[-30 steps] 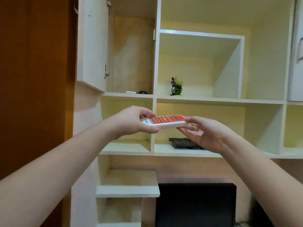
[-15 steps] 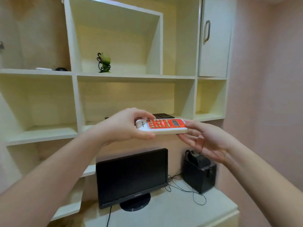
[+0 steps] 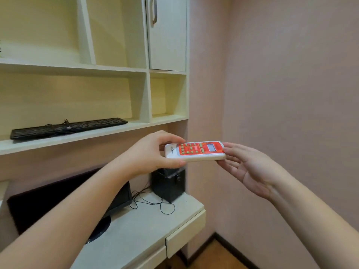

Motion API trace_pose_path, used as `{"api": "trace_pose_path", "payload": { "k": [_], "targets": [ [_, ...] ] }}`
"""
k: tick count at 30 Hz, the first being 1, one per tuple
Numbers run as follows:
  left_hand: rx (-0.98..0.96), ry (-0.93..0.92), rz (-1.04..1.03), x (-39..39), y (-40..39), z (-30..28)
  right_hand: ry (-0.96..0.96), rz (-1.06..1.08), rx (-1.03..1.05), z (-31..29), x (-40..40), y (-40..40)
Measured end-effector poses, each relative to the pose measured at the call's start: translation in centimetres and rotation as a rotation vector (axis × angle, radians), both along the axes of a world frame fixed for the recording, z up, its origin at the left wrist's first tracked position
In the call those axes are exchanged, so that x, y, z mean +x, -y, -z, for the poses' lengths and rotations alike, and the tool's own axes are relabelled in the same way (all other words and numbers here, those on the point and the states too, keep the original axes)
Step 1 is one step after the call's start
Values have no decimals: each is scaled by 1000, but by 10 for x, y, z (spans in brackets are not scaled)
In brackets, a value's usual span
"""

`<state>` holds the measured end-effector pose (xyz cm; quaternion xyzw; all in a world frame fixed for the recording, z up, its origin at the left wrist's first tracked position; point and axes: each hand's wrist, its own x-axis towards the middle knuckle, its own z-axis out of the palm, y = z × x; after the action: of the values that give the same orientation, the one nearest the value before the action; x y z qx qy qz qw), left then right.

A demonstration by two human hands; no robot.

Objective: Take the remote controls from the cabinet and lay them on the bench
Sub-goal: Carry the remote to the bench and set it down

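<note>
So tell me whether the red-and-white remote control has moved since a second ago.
Yes. The red-and-white remote control was left of the black keyboard; now it is right of it.

Keyboard (image 3: 66,127) on shelf (image 3: 77,137) above monitor (image 3: 58,200), speaker (image 3: 168,184) right.

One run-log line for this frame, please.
stage: carrying | left hand grips red-and-white remote control | right hand open, fingertips at its far end | above desk | bench not in view
</note>
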<state>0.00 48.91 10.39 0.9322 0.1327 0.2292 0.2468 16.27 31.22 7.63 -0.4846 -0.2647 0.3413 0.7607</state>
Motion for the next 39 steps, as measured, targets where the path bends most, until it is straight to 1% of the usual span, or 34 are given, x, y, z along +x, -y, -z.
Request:
{"api": "trace_pose_path", "payload": {
  "k": [6,12,15,18,23,27,30,35,39],
  "targets": [
    [-68,-31,198,81,26,17,-37,190,13,18,42,55],
    [-79,-50,445,162,61,32,-102,437,45,32,68,110],
    [-101,-70,580,198,85,38,-123,570,61,36,74,141],
    [-78,-80,704,228,111,47,-141,702,49,45,77,170],
    [-96,-122,918,268,164,65,-179,908,49,65,65,221],
    [-105,-166,1089,286,222,81,-208,1067,82,82,44,269],
    [-73,-189,1197,289,272,90,-225,1170,88,93,23,309],
    [-21,-200,1318,283,361,96,-246,1329,80,106,-13,379],
    [39,-211,1405,272,441,104,-221,1474,46,116,-44,436]
  ]
}}
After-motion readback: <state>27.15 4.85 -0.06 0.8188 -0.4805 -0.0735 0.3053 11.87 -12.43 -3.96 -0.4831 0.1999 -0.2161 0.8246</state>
